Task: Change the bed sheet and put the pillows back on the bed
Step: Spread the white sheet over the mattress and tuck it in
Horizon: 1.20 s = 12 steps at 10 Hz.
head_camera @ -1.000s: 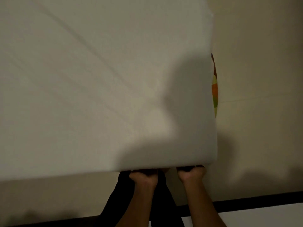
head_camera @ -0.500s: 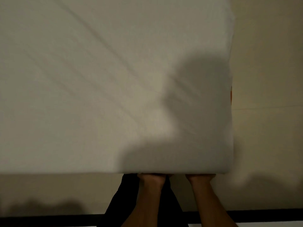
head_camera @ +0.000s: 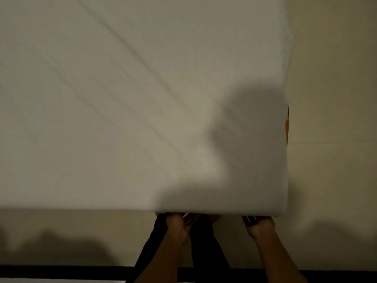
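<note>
Mattress (head_camera: 132,103) upright, long axis left-right; left hand (head_camera: 179,224) and right hand (head_camera: 260,224) grip its lower edge.

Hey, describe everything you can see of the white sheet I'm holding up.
The white sheet fills most of the view: plain, matte, off-white fabric stretched fairly flat, with long faint diagonal creases and a shadow over its lower right. Its right edge is straight, the lower right corner rounded. The left hand and right hand grip its bottom edge near that corner. A pale wall lies behind it. A sliver of orange shows past its right edge.
</note>
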Tool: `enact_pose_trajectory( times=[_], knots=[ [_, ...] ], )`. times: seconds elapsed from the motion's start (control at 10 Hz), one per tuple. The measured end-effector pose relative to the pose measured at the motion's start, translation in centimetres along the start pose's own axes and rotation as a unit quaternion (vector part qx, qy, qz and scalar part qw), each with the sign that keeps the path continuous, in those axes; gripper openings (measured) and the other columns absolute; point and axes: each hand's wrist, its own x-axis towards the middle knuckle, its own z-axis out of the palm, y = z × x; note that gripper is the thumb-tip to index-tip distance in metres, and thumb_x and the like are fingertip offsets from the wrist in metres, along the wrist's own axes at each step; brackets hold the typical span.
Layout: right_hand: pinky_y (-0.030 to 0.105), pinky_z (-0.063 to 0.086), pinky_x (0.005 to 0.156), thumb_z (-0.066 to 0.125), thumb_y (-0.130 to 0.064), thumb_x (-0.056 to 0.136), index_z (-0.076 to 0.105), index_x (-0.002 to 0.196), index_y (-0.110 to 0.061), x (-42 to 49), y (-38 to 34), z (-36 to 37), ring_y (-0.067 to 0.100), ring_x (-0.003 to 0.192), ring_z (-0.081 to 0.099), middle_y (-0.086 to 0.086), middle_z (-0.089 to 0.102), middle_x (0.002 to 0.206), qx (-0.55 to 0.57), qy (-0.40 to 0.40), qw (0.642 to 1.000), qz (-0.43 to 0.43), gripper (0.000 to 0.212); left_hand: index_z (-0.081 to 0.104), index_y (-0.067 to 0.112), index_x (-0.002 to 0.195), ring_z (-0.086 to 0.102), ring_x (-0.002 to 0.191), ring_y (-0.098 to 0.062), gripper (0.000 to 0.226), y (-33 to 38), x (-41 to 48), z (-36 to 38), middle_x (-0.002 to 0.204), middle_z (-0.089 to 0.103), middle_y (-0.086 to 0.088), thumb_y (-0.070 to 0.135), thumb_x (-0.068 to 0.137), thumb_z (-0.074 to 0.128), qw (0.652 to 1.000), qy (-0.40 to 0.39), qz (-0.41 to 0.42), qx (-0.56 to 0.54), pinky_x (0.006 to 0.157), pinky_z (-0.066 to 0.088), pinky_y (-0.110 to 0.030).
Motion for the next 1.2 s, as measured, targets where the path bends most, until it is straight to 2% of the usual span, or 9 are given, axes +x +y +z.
enact_pose_trajectory(
  times=[0.1, 0.2, 0.3, 0.4, 0.5, 0.6, 0.8, 1.0, 1.2],
  knots=[
    [0.052, 0.055, 0.08, 0.053, 0.003, 0.102, 0.058, 0.122, -0.015, -4.3, -0.9, 0.5, 0.037, 0.089, 0.063, 0.017, 0.067, 0.109, -0.215, 0.03, 0.975, -0.039, 0.027, 0.069, 0.013, 0.101, 0.073, 0.097, -0.03, 0.017, 1.9, -2.6, -2.8, 0.117, 0.074, -0.019, 0.024, 0.094, 0.059, 0.943, -0.046, 0.07, 0.321, 0.075, 0.062, -0.039],
    [0.059, 0.058, 0.09, 0.065, -0.013, 0.098, 0.07, 0.115, -0.004, -6.2, -1.4, 1.0, 0.045, 0.092, 0.068, 0.02, 0.071, 0.114, -0.493, 0.047, 0.863, -0.101, 0.02, 0.069, 0.009, 0.105, 0.069, 0.105, -0.034, 0.022, 4.4, -5.1, -3.5, 0.118, 0.071, -0.022, 0.027, 0.096, 0.059, 0.891, -0.01, 0.127, 0.436, 0.088, 0.056, -0.038],
    [0.046, 0.05, 0.104, 0.048, -0.033, 0.107, 0.066, 0.131, -0.002, -10.3, -1.8, 1.9, 0.047, 0.123, 0.06, 0.026, 0.064, 0.137, -0.645, 0.01, 0.749, -0.148, 0.042, 0.068, 0.01, 0.11, 0.064, 0.117, -0.03, 0.021, 7.0, -8.9, -3.9, 0.119, 0.068, -0.014, 0.022, 0.102, 0.053, 0.818, -0.051, 0.175, 0.546, 0.084, 0.045, -0.027],
    [0.037, 0.049, 0.095, 0.046, -0.035, 0.104, 0.072, 0.116, -0.008, -15.5, -1.7, 3.3, 0.037, 0.122, 0.064, 0.021, 0.068, 0.131, -0.741, -0.051, 0.634, -0.214, 0.039, 0.066, 0.022, 0.096, 0.065, 0.115, -0.025, 0.029, 8.8, -12.2, -4.9, 0.111, 0.071, -0.002, 0.042, 0.089, 0.046, 0.757, -0.06, 0.22, 0.612, 0.097, 0.049, -0.035],
    [0.035, 0.05, 0.092, 0.049, -0.034, 0.098, 0.072, 0.111, -0.02, -21.4, -2.0, 6.0, 0.029, 0.113, 0.066, 0.006, 0.073, 0.118, -0.783, -0.059, 0.538, -0.305, 0.03, 0.065, 0.03, 0.122, 0.058, 0.126, -0.02, 0.036, 10.8, -16.4, -4.7, 0.129, 0.065, 0.006, 0.041, 0.093, 0.048, 0.687, -0.033, 0.292, 0.665, 0.106, 0.043, -0.04],
    [0.037, 0.046, 0.1, 0.047, -0.038, 0.099, 0.069, 0.123, -0.029, -28.8, -2.7, 8.6, 0.025, 0.118, 0.062, -0.002, 0.071, 0.123, -0.808, -0.075, 0.438, -0.388, 0.034, 0.056, 0.031, 0.14, 0.045, 0.14, -0.019, 0.045, 12.7, -20.9, -5.3, 0.147, 0.053, 0.005, 0.039, 0.095, 0.05, 0.652, -0.017, 0.332, 0.681, 0.114, 0.038, -0.044],
    [0.038, 0.046, 0.101, 0.048, -0.041, 0.099, 0.068, 0.127, -0.03, -40.8, -4.2, 10.9, 0.02, 0.119, 0.062, -0.004, 0.072, 0.123, -0.76, -0.109, 0.406, -0.496, 0.037, 0.042, 0.026, 0.152, 0.019, 0.156, -0.021, 0.055, 16.0, -29.7, -8.3, 0.164, 0.033, 0.0, 0.043, 0.1, 0.045, 0.651, 0.018, 0.426, 0.628, 0.125, 0.021, -0.049],
    [0.04, 0.039, 0.114, 0.045, -0.044, 0.105, 0.06, 0.143, -0.025, -50.3, -4.7, 12.7, 0.022, 0.136, 0.053, -0.001, 0.065, 0.14, -0.715, -0.119, 0.38, -0.575, 0.045, 0.036, 0.022, 0.156, 0.014, 0.158, -0.022, 0.056, 19.6, -36.6, -12.3, 0.168, 0.027, -0.002, 0.042, 0.104, 0.039, 0.658, 0.069, 0.474, 0.581, 0.127, 0.016, -0.049],
    [0.041, 0.017, 0.129, 0.034, -0.049, 0.109, 0.038, 0.16, -0.024, -55.9, -6.5, 14.4, 0.024, 0.161, 0.018, 0.001, 0.037, 0.167, -0.708, -0.15, 0.308, -0.617, 0.057, 0.031, 0.019, 0.159, 0.01, 0.159, -0.023, 0.057, 21.2, -41.1, -13.9, 0.17, 0.02, -0.004, 0.042, 0.107, 0.035, 0.664, 0.1, 0.499, 0.548, 0.128, 0.011, -0.05]
  ],
)
